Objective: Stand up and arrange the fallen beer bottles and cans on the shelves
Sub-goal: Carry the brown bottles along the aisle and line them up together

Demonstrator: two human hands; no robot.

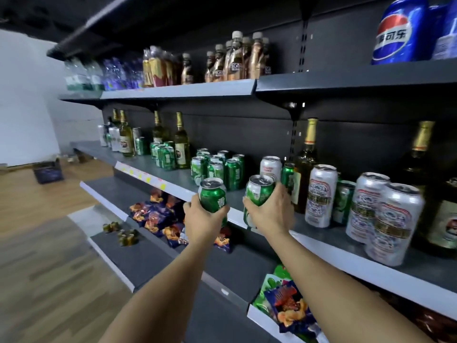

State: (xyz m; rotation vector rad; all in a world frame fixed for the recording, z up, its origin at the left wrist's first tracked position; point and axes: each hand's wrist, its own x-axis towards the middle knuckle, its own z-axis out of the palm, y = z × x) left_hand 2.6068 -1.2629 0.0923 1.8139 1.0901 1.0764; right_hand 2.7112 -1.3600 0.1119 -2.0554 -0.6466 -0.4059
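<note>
On the far left end of the beer shelf (138,162) stand a few silver cans (113,139) and gold-necked bottles (125,137), upright, near the back wall. Further along, a cluster of green cans (165,154) stands beside another bottle (181,144), and a second green cluster (217,167) sits mid-shelf. At the shelf's front edge the left hand (201,219) grips a green can (213,195), fingers curled round its lower half, the can upright with its top tilted slightly toward the camera. Just beside it, the right hand (270,210) clamps a second green can (259,191) the same way, also at the front edge; the two cans are close but apart. Whether either can's base touches the shelf cannot be told, as the hands hide it. Behind the right hand stands a white can (270,168). To the right, tall red-and-silver cans (320,194) stand upright in a loose row toward the front edge, with dark bottles (305,164) behind them near the back wall. On the shelf above are small brown bottles (235,59) and, at the far right, blue cola cans (400,30). On the lower shelf lie snack packets (158,216).
</note>
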